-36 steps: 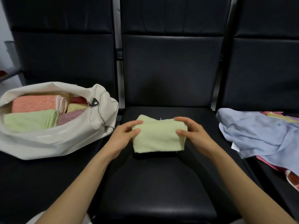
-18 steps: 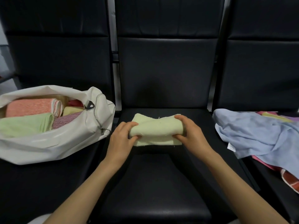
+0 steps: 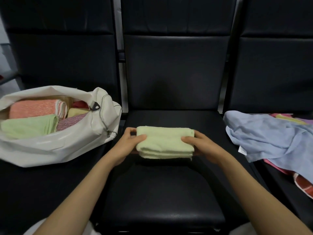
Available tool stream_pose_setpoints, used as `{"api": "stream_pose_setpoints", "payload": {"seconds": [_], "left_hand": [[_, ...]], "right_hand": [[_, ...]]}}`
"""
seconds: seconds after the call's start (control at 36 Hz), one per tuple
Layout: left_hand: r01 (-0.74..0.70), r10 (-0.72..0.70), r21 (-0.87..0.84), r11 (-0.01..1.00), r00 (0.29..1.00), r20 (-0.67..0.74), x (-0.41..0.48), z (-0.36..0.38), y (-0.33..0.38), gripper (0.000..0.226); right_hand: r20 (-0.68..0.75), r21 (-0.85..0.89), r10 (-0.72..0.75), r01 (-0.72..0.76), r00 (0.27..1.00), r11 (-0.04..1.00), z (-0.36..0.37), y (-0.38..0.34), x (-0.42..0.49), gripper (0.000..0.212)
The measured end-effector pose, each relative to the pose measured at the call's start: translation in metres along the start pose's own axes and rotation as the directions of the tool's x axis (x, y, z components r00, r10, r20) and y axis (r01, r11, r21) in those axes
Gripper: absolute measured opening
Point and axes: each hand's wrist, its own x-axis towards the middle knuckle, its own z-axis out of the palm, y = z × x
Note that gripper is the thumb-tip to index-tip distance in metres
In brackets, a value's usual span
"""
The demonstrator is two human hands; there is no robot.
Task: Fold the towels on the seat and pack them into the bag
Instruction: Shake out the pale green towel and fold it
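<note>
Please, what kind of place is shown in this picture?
Probably a waiting area, though not certain: black padded seats stand joined in a row, with high backs. A white bag and loose towels lie on them.

The light is dim and even, with no hard shadows. The black seats (image 3: 169, 192) swallow most detail. A faint sheen lies along the middle seat's front edge, and a soft darker patch sits on its backrest (image 3: 176, 78). The white bag (image 3: 50, 150) shows pale glossy streaks, none blown out. The towel (image 3: 164, 141) is sharp enough to show its layers. Toward the edges straight lines bow from the wide lens, and the forearms (image 3: 81, 192) at the bottom go soft.
</note>
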Motion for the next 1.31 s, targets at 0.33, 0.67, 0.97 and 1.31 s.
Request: {"api": "stream_pose_setpoints", "payload": {"seconds": [0.33,0.67,0.97,1.31], "left_hand": [[0.154,-0.128,-0.147,0.977,0.977,0.171,-0.007,-0.003,-0.002,0.049],[-0.207,0.207,0.011,0.978,0.968,-0.143,-0.019,-0.089,0.049,0.021],[-0.132,0.325,0.431,0.892,0.852,-0.411,-0.017,-0.237,0.052,0.026],[0.112,0.421,0.765,0.634,0.781,-0.462,0.078,-0.299,0.027,0.026]], "right_hand": [[0.094,0.159,0.056,-0.071,0.994,0.985,0.006,0.010,0.007,0.042],[0.026,-0.302,-0.337,0.329,0.941,0.895,0.084,-0.094,0.031,0.015],[0.224,-0.267,-0.305,0.359,0.926,0.894,0.239,-0.157,0.099,0.033],[0.156,-0.848,-0.482,0.367,0.862,0.382,0.339,-0.160,0.171,0.043]]}}
